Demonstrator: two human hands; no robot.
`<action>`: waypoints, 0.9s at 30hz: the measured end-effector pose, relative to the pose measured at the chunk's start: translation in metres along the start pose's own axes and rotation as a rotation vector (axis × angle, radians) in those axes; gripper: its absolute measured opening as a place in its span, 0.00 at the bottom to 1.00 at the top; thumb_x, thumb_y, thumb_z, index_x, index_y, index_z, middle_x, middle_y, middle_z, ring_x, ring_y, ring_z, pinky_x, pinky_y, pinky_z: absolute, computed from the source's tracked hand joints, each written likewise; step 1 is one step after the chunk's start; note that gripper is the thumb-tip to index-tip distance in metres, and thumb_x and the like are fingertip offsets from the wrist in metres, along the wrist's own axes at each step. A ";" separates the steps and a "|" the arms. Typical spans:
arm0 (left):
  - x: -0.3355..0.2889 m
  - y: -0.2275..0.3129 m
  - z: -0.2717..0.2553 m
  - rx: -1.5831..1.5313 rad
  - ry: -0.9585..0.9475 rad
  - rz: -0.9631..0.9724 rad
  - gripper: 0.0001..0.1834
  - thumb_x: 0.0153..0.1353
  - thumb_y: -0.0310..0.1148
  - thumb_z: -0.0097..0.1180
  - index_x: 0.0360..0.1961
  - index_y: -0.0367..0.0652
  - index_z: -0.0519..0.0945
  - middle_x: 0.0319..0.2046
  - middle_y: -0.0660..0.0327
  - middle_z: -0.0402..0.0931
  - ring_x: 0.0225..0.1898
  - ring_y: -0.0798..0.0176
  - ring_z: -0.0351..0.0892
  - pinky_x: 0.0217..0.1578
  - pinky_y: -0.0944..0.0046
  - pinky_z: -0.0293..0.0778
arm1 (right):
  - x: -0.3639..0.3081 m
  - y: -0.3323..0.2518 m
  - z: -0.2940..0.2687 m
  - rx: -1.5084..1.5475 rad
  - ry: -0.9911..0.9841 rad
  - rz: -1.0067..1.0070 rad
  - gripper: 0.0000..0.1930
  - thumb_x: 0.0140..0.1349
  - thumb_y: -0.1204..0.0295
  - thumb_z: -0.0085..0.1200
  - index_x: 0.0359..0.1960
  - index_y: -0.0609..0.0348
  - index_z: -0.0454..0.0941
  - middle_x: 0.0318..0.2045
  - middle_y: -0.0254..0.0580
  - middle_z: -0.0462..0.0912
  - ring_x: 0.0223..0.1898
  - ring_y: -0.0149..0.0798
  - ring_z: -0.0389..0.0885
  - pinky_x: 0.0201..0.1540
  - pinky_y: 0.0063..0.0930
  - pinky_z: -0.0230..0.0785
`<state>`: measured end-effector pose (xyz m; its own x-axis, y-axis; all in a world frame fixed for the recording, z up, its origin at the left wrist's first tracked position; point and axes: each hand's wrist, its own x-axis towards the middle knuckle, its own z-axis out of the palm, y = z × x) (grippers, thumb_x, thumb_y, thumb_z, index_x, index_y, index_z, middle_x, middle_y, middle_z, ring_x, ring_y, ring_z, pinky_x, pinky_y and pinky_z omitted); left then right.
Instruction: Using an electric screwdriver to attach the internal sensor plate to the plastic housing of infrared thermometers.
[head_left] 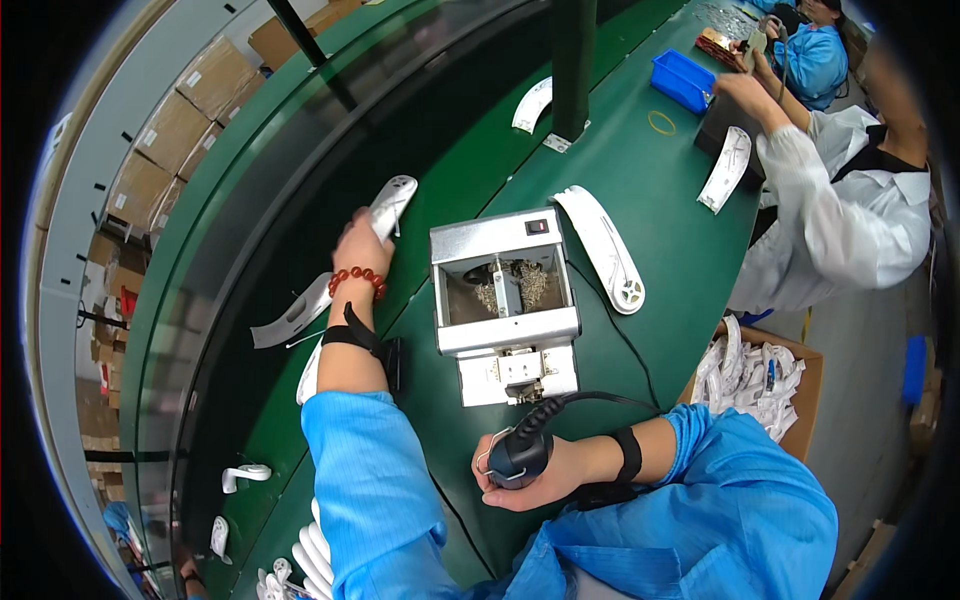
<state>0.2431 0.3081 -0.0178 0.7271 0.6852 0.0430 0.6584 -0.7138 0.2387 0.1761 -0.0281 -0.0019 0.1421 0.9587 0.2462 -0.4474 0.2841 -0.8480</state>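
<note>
My left hand (358, 246) reaches over the green conveyor belt, its fingers closed round the near end of a white curved plastic part (394, 203). Beside that wrist lies another white curved part (294, 312). In front of my body, my right hand (545, 478) is wrapped round a black electric screwdriver (519, 456) with a wire hanger and a coiled cord. The screwdriver's tip is hidden. Just beyond it, on the green table, stands a metal screw feeder (506, 324) with a heap of small screws in its open window.
A long white curved part (606, 250) lies right of the feeder. A green post (573, 70) rises beyond. At right, a co-worker's hand (748, 98) is near a blue bin (683, 82). A cardboard box (806, 402) holds bagged white parts. More white pieces (312, 550) lie at lower left.
</note>
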 end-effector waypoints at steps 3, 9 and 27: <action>0.016 -0.035 -0.021 0.150 0.180 0.165 0.21 0.53 0.25 0.54 0.50 0.34 0.72 0.47 0.38 0.75 0.52 0.39 0.75 0.53 0.51 0.72 | -0.002 0.003 -0.001 -0.030 0.024 -0.042 0.08 0.58 0.73 0.61 0.30 0.58 0.71 0.21 0.28 0.70 0.24 0.24 0.66 0.27 0.22 0.61; -0.024 -0.183 -0.066 0.090 -0.322 0.016 0.41 0.42 0.35 0.71 0.55 0.36 0.61 0.50 0.37 0.74 0.56 0.39 0.74 0.55 0.51 0.71 | -0.006 0.012 -0.010 -0.184 -0.141 0.117 0.10 0.57 0.76 0.61 0.36 0.60 0.71 0.31 0.35 0.76 0.30 0.29 0.76 0.32 0.24 0.69; -0.111 -0.217 -0.042 0.372 0.005 -0.419 0.34 0.48 0.33 0.65 0.54 0.36 0.63 0.49 0.36 0.73 0.51 0.37 0.75 0.52 0.47 0.73 | 0.021 -0.107 -0.056 -0.098 0.223 -0.565 0.07 0.63 0.77 0.47 0.40 0.63 0.64 0.18 0.42 0.71 0.17 0.34 0.70 0.23 0.32 0.69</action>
<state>0.0111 0.3931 -0.0341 0.3878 0.9215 0.0225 0.9159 -0.3824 -0.1223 0.2760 -0.0393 0.0678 0.5193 0.6322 0.5750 -0.1674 0.7350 -0.6571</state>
